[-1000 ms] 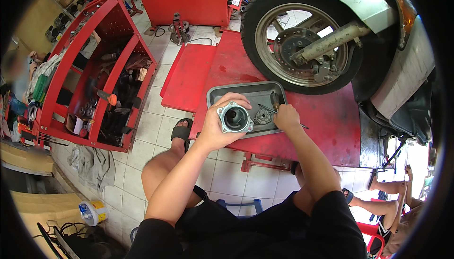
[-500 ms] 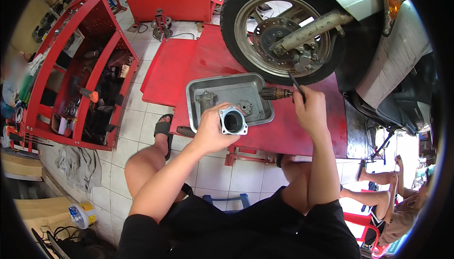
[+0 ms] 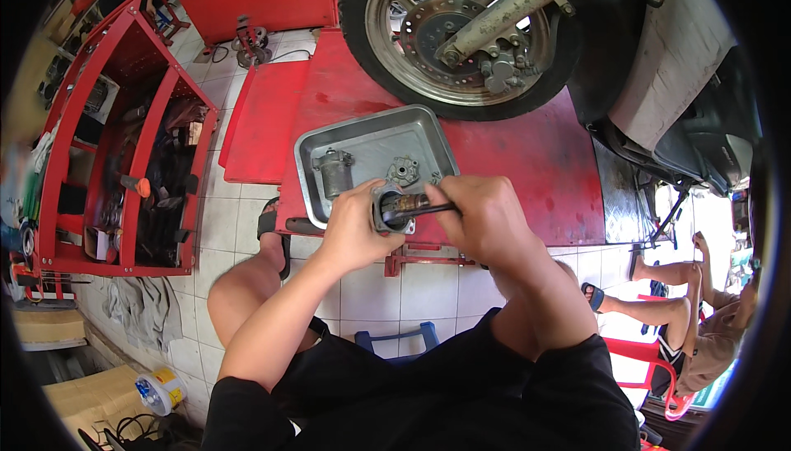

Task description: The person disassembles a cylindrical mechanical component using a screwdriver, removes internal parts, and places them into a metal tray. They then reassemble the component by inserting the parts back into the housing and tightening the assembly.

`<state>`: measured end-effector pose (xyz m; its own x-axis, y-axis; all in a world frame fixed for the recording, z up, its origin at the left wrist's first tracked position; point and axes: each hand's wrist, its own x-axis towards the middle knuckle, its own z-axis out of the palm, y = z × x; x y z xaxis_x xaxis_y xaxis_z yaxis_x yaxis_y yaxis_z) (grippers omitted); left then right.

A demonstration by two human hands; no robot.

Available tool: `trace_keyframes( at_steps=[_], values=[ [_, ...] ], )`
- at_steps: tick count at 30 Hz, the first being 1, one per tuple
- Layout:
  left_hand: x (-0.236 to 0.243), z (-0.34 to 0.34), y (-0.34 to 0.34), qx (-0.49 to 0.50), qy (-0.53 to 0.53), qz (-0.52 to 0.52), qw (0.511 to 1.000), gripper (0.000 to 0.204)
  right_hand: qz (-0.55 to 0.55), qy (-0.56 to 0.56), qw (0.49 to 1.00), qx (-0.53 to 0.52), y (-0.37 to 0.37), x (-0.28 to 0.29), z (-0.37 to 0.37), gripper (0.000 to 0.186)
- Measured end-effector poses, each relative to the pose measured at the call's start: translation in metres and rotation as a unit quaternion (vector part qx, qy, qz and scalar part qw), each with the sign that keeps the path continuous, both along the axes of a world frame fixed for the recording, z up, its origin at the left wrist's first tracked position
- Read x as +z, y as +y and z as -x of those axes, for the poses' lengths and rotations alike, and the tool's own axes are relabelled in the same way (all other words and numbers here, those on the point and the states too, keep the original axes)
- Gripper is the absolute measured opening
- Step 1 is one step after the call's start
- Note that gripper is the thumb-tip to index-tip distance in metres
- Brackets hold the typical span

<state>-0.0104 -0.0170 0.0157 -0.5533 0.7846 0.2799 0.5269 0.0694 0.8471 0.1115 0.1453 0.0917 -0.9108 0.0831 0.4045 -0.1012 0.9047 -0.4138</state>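
Left hand [image 3: 356,227] wraps around the metal housing [image 3: 407,226]. Right fingers [image 3: 445,194] close on rotor [image 3: 410,202] and dark rod [image 3: 432,210], now at housing's mouth, previously off to the right.

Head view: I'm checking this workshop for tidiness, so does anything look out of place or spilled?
A grey cloth lies crumpled on the tiled floor by the red rack, as if dropped. A dark smear stains the red platform near the wheel, possibly a spill; I cannot tell of what.
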Motion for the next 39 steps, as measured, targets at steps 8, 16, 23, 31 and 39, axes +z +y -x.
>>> trace_keyframes(
  at_steps=[8, 16, 23, 31, 39],
  values=[
    [0.006, -0.007, 0.002, -0.014, -0.049, -0.057, 0.997, 0.034, -0.014, 0.0, 0.999, 0.036, -0.016, -0.013, 0.002, 0.023],
    [0.012, 0.002, -0.01, -0.028, -0.018, -0.056, 0.998, 0.035, -0.05, 0.043, 0.998, 0.025, -0.041, -0.021, -0.003, 0.025],
    [0.014, 0.007, -0.014, -0.072, 0.016, -0.069, 0.995, 0.041, -0.029, 0.061, 0.996, 0.057, -0.041, -0.028, -0.008, 0.024],
    [0.009, -0.002, -0.011, -0.056, 0.037, -0.128, 0.99, 0.036, 0.034, 0.064, 0.997, 0.03, -0.053, -0.02, -0.011, 0.028],
    [0.021, -0.004, -0.015, -0.072, 0.049, -0.097, 0.991, 0.039, 0.044, 0.037, 0.994, 0.094, -0.042, -0.027, -0.013, 0.026]
  ],
)
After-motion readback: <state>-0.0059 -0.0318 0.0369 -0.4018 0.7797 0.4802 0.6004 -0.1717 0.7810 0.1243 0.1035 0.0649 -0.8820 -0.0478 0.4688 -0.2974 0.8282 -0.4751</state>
